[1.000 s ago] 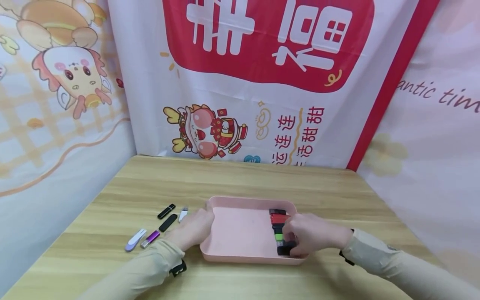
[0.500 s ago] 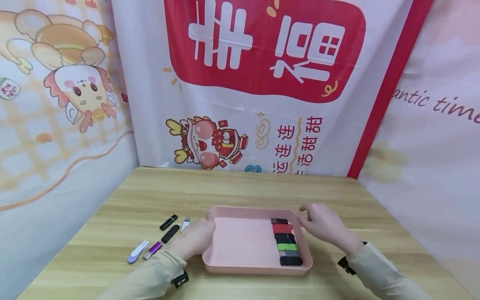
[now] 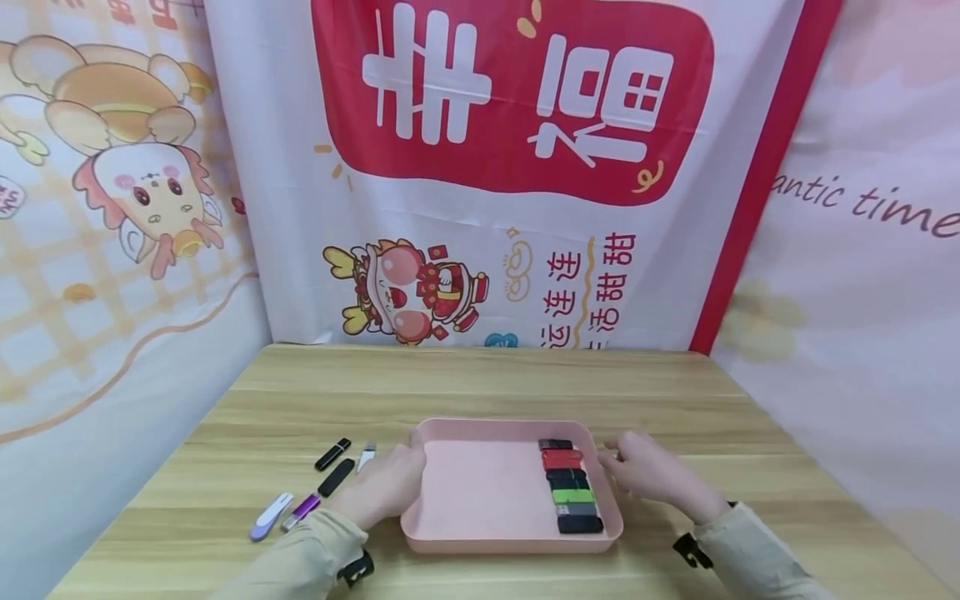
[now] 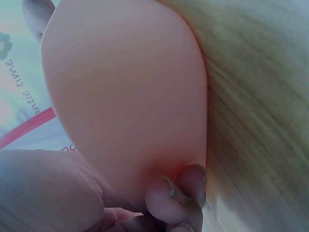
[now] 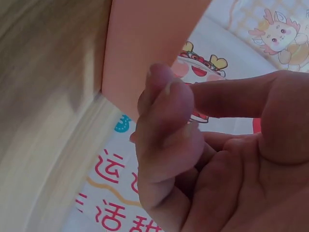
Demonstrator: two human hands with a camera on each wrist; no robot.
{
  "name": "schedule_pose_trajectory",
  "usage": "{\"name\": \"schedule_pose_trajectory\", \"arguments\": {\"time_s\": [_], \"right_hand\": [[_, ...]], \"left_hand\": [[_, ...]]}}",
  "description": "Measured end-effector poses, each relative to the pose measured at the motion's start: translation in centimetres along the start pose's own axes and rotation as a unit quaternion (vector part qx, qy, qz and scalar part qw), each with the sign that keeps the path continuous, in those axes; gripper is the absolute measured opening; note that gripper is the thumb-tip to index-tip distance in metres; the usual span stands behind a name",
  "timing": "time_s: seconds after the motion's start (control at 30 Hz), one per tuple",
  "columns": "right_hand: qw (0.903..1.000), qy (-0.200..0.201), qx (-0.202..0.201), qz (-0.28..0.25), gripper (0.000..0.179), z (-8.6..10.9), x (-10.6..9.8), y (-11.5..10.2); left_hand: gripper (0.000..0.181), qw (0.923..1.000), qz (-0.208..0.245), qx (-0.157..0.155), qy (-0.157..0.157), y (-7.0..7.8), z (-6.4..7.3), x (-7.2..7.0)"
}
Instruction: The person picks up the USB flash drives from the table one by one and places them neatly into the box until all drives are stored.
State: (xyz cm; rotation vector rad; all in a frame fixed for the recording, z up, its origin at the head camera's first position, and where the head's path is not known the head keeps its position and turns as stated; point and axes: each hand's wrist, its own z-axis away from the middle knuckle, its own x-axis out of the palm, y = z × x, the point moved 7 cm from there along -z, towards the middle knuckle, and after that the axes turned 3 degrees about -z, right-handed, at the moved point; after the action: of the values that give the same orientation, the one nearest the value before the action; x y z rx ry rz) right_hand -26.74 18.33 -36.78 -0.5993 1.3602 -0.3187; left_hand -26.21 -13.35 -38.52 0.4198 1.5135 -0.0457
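A pink tray (image 3: 487, 492) lies between my hands. My left hand (image 3: 390, 483) grips its left wall, fingertips pressed on the outside in the left wrist view. My right hand (image 3: 648, 471) is at the right wall with curled fingers. Its thumb tip is hidden behind the fingers (image 5: 169, 104) in the right wrist view, so a pinch on the rim cannot be made out. Inside, along the tray's right side, a column of USB sticks includes a red USB stick (image 3: 562, 460), a green USB stick (image 3: 573, 496) and a black USB stick (image 3: 580, 524) nearest me.
Left of the tray lie a black USB stick (image 3: 333, 454), another black stick (image 3: 336, 477), a purple USB stick (image 3: 302, 511), a white-and-lavender stick (image 3: 271, 517) and a white stick (image 3: 367, 457) beside my left hand. Printed cloth (image 3: 487, 208) hangs behind the wooden table (image 3: 480, 383).
My right hand has left the USB sticks in the tray and moved out to the tray's right wall, then slightly towards me. The left hand stays at the left wall.
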Motion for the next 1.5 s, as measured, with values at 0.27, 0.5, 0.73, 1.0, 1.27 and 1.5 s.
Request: {"name": "schedule_pose_trajectory", "arguments": {"time_s": [0.27, 0.5, 0.73, 1.0, 1.27, 1.5], "right_hand": [[0.9990, 0.006, 0.006, -0.043, 0.022, -0.2, 0.6, 0.3], [0.9986, 0.039, -0.020, -0.030, 0.025, -1.0, 0.9, 0.4], [0.9981, 0.051, -0.030, -0.018, 0.019, -1.3, 1.0, 0.4], [0.9985, 0.040, -0.034, -0.016, 0.015, -1.3, 1.0, 0.8], [0.9989, 0.023, -0.026, -0.032, 0.016, -1.2, 1.1, 0.9], [0.9988, 0.007, -0.014, -0.047, 0.013, -1.1, 1.1, 1.0]], "left_hand": [[0.056, 1.0000, 0.006, 0.001, -0.004, 0.1, 0.0, 0.0], [0.056, 0.9999, 0.005, -0.007, -0.011, -0.3, -0.1, 0.0], [0.046, 1.0000, 0.006, 0.007, 0.000, -0.8, -0.4, -0.3], [0.022, 0.9914, -0.005, 0.074, 0.108, -1.8, -0.8, -4.7], [0.030, 0.9803, -0.035, 0.080, 0.177, -5.6, -0.5, -10.3], [0.019, 0.9853, -0.082, 0.064, 0.136, -8.9, 0.1, -10.9]]}}
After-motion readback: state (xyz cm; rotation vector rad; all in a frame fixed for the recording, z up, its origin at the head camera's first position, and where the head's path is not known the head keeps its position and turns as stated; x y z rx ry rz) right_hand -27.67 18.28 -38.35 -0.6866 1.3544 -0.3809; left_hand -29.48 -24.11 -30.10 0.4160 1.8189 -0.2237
